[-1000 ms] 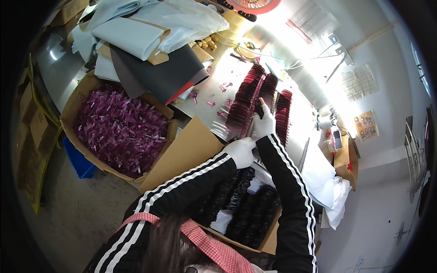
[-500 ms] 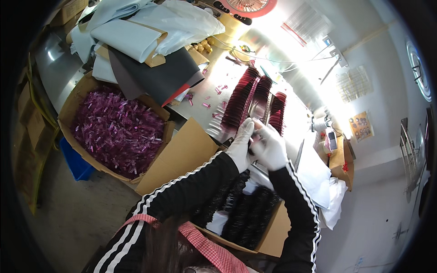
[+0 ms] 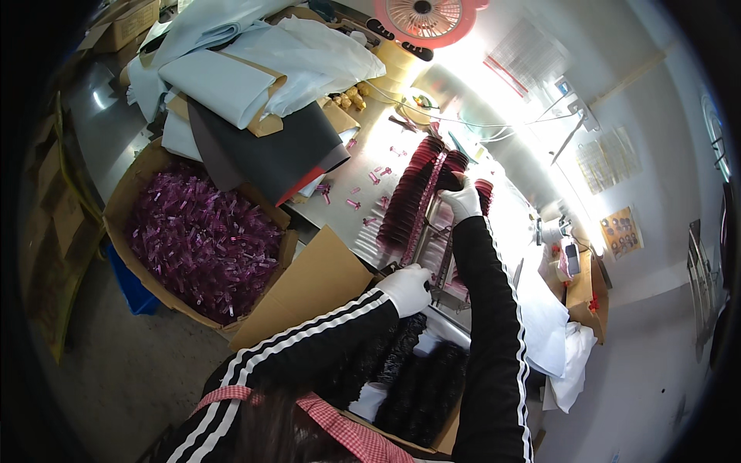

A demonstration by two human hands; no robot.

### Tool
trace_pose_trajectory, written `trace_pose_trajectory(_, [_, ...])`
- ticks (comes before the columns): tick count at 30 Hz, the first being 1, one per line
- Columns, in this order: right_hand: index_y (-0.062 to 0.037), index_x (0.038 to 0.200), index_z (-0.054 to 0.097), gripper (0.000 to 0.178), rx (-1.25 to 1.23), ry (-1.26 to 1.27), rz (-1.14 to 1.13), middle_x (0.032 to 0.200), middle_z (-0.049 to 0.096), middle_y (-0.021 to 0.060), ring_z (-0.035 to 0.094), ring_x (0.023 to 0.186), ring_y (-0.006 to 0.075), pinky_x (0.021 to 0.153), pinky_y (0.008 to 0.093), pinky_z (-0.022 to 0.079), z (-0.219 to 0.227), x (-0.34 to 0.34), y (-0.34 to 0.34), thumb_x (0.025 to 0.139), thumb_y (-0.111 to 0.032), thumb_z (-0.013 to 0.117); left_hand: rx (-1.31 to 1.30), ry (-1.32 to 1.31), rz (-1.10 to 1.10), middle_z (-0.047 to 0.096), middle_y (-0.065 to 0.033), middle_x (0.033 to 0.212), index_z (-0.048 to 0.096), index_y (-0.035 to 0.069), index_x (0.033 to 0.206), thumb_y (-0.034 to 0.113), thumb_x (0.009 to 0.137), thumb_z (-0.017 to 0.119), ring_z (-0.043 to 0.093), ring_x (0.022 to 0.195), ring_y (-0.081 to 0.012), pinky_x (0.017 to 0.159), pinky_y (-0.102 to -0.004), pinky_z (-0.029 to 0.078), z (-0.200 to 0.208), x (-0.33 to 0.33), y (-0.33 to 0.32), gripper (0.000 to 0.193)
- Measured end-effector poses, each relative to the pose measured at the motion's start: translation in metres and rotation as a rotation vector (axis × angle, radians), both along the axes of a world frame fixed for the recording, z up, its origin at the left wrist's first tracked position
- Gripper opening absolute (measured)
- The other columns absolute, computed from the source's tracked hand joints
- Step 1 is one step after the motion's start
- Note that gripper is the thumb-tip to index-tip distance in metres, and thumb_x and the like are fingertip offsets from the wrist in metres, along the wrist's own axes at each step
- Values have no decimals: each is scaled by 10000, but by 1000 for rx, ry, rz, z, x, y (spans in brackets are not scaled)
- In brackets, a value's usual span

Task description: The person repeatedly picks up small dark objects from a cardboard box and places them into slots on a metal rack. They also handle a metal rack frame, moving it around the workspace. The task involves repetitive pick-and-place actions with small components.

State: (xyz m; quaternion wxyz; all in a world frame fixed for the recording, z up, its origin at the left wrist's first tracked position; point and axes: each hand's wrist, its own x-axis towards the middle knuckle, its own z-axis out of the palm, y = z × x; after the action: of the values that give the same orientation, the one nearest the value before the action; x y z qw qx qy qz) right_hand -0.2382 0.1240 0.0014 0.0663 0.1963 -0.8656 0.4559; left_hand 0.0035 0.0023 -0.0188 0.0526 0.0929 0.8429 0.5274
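Note:
Both my hands wear white gloves. My left hand [image 3: 407, 291] is closed at the near end of a metal rack [image 3: 424, 241]; its fingertips are partly hidden, and I cannot make out what they hold. Farther up, my right hand [image 3: 463, 199] has its fingers curled around dark red discs [image 3: 451, 180] in the middle row. A longer row of dark red ribbed discs [image 3: 409, 202] stands just left of the rack, edged by a pink-purple strip [image 3: 424, 208]. Another short row [image 3: 484, 194] shows right of my right hand.
On the left, a cardboard box [image 3: 123, 231] holds many clear purple pieces [image 3: 204, 231]. Black ribbed stacks [image 3: 417, 378] fill a box below my forearms. Loose pink pieces [image 3: 374, 177] lie on the metal table. Paper and plastic sheets [image 3: 224, 85] and a pink fan [image 3: 423, 17] are at the back.
My hands were together at the near end of the rack. The right hand has moved up and away to the middle row of discs; the left has dropped slightly nearer.

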Motion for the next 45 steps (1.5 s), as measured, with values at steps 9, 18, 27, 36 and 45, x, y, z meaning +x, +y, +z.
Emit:
trace_pose_trajectory(9, [-171, 1422, 485, 661, 338, 63, -88, 982, 708, 169, 687, 842, 257, 810, 352, 531, 17, 52, -29, 805, -129, 720, -18, 88, -177, 633, -152, 1062, 662, 68, 1083, 167, 826, 586, 625, 1016, -342, 912, -398, 492, -7, -12, -18, 286])
trace_pose_trajectory(18, [-141, 1449, 410, 595, 601, 417, -118, 1174, 641, 201, 644, 1048, 342, 886, 392, 537, -17, 45, -43, 874, -40, 525, -49, 82, -175, 636, -136, 1075, 672, 71, 1080, 178, 827, 583, 604, 1071, -316, 940, -387, 481, -7, -16, -15, 289])
trace_pose_trajectory(27, [-73, 1274, 600, 437, 214, 207, -81, 1145, 673, 183, 662, 1037, 297, 922, 336, 502, 68, 97, -16, 841, -33, 561, 1219, -478, 10, 612, -12, 1048, 426, 189, 1415, 276, 955, 621, 621, 826, -132, 749, -316, 546, 8, -8, -10, 507])
trace_pose_trajectory(36, [27, 1191, 618, 364, 265, -106, 287, 1180, 644, 171, 605, 1045, 254, 957, 347, 451, 103, 179, 29, 922, -217, 590, 1651, -680, 155, 615, 27, 1003, 568, 222, 1092, 344, 981, 586, 610, 858, -101, 654, -268, 526, 49, 5, 6, 166])
trace_pose_trajectory(45, [44, 1247, 554, 460, -58, 66, -181, 1049, 683, 154, 660, 884, 166, 798, 285, 527, 4, -4, 14, 842, -115, 703, 314, -101, 206, 671, -117, 1062, 632, 26, 1147, 182, 834, 676, 658, 937, -205, 889, -309, 506, 11, 13, 11, 352])
